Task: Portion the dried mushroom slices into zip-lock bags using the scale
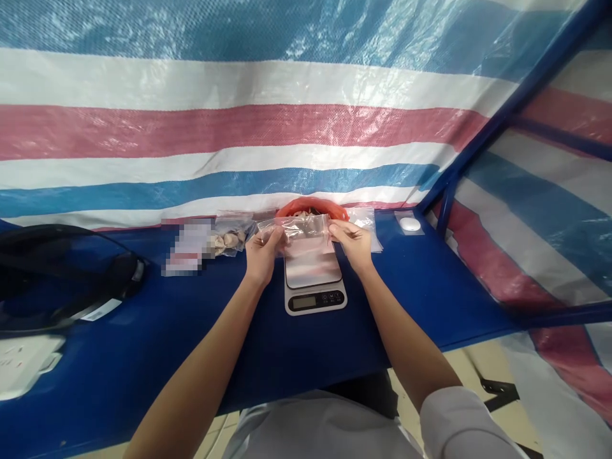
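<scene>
Between my two hands a clear zip-lock bag (pixel 306 228) is stretched out above a digital kitchen scale (pixel 315 301). My left hand (pixel 262 252) pinches the bag's left side between thumb and fingers. At the other side, my right hand (pixel 352 242) grips the bag's right edge. The bag looks flat, with nothing visible inside. Under it, the scale's shiny weighing plate (pixel 313 271) partly shows; its display is dark and unreadable. Just behind the bag sits an orange-red plastic bag (pixel 313 205) with brownish pieces in its opening, partly hidden.
Left of my hands lie a filled clear bag of beige pieces (pixel 228 241) and a blurred-out card (pixel 189 248). More clear bags (pixel 366 226) lie on the right, near a small bag with a white round object (pixel 410 224). A black headset-like object (pixel 119 280) and a power strip (pixel 29 363) occupy the left.
</scene>
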Motion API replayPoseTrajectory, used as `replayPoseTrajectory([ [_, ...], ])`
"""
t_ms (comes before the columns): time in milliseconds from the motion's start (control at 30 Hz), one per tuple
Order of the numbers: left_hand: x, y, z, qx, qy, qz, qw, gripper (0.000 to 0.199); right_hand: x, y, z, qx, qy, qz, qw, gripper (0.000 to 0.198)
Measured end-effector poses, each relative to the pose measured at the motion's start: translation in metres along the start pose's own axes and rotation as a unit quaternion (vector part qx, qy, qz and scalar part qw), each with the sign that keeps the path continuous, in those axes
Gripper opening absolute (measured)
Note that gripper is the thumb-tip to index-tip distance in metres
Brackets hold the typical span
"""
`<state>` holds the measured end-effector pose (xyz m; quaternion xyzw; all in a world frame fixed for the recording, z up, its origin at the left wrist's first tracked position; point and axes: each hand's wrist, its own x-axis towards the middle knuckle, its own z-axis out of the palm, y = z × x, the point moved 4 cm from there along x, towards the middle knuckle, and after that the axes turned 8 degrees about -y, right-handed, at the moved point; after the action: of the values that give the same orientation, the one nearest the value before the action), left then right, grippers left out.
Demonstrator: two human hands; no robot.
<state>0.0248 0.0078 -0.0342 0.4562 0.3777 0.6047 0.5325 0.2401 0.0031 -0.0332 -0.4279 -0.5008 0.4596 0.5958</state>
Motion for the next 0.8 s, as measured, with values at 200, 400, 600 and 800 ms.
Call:
replayPoseTrajectory([
  [200,-0.011,-0.002,0.003,-0.061,0.016,-0.037,0.997,0.039,-0.006,-0.004,0.005,-0.057,-0.022,-0.021,0.998,0.038],
  [400,-0.009,-0.007,-0.01,-0.096,-0.016,-0.076,0.992,0.039,-0.003,0.0,0.001,-0.047,-0.057,0.0,0.997,0.036],
  [600,-0.002,-0.009,-0.021,-0.053,-0.006,-0.059,0.997,0.038,0.0,0.005,-0.004,-0.04,-0.086,0.041,0.995,0.041],
  [800,-0.001,-0.001,-0.027,0.017,-0.014,-0.038,0.999,0.038,0.001,0.003,-0.006,-0.04,-0.116,0.057,0.991,0.039],
])
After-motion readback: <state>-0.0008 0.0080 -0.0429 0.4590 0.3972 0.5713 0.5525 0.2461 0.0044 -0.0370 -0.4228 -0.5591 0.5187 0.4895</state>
